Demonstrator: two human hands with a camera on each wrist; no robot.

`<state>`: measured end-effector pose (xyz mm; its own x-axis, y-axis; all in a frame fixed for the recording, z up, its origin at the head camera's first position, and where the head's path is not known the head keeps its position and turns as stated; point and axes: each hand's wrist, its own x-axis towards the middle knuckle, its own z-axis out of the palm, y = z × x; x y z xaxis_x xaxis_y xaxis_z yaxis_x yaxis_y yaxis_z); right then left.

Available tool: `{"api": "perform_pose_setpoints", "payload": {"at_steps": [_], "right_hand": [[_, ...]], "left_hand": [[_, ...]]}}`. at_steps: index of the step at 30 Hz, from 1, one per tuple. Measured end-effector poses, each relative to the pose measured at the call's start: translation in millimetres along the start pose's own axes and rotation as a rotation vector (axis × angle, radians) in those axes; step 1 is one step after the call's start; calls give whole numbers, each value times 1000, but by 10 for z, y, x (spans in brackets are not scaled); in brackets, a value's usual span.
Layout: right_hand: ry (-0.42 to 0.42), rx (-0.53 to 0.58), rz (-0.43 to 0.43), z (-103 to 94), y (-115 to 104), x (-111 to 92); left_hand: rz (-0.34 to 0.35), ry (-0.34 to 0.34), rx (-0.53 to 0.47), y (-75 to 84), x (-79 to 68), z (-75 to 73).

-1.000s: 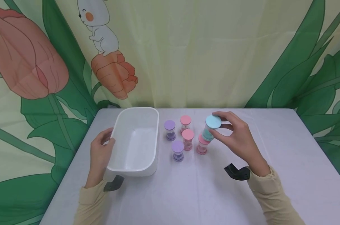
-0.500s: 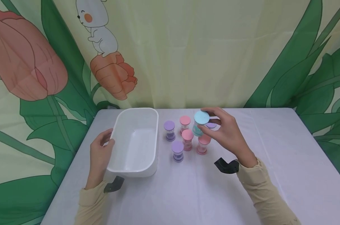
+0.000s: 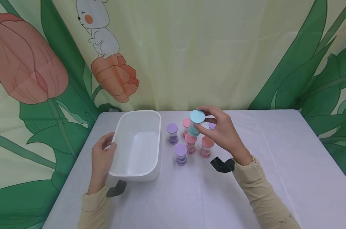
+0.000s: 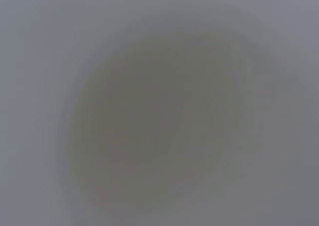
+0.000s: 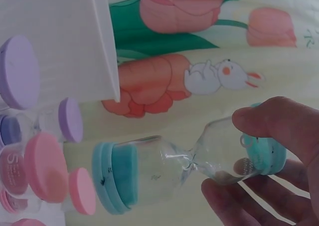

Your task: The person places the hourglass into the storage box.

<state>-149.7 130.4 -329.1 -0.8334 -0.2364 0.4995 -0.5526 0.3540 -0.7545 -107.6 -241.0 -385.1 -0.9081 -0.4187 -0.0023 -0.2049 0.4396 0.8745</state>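
In the head view, my right hand (image 3: 220, 127) holds a teal sand timer (image 3: 197, 117) by its upper end, between thumb and fingers. It hangs above the pink sand timers. The right wrist view shows the teal sand timer (image 5: 189, 161) with its clear waisted glass and teal sand at the lower cap. My left hand (image 3: 102, 157) is at the left rim of a white plastic bin (image 3: 137, 176), thumb at the edge and fingers curled along it. The bin's inside shows bare white. The left wrist view is only a grey blur.
Between bin and right hand stand a front purple sand timer (image 3: 180, 154), a back purple one (image 3: 173, 133) and several pink ones, including a pink sand timer (image 3: 206, 146). Another purple cap (image 3: 211, 126) is partly hidden behind the right hand. A printed curtain (image 3: 190, 57) hangs behind the table.
My right hand has carried the teal sand timer leftward and slightly up, from over the right pink timer to over the other pink ones. The left hand and bin stay in place.
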Motion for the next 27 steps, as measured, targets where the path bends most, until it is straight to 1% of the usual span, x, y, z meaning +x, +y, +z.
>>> {"api": "perform_pose_setpoints", "payload": {"at_steps": [4,9,13,17,22,27], "right_hand": [[-12,32,-6,51,-9,47],[-20,64,-25,131,-14,121],[-24,84,-41,200,-31,187],[-24,103,-37,283,-65,233],[-29,163,-21,410,-125,299],[-39,196,-41,512,-183,359]], "left_hand": [[-15,-4,1,-5,6,2],[-15,-13,-10,5,0,-8],[-2,-13,-20,12,-5,-12],[5,-19,-21,14,-6,-10],[-6,-17,-11,19,-2,-12],[1,-16,-13,27,-7,-16]]}}
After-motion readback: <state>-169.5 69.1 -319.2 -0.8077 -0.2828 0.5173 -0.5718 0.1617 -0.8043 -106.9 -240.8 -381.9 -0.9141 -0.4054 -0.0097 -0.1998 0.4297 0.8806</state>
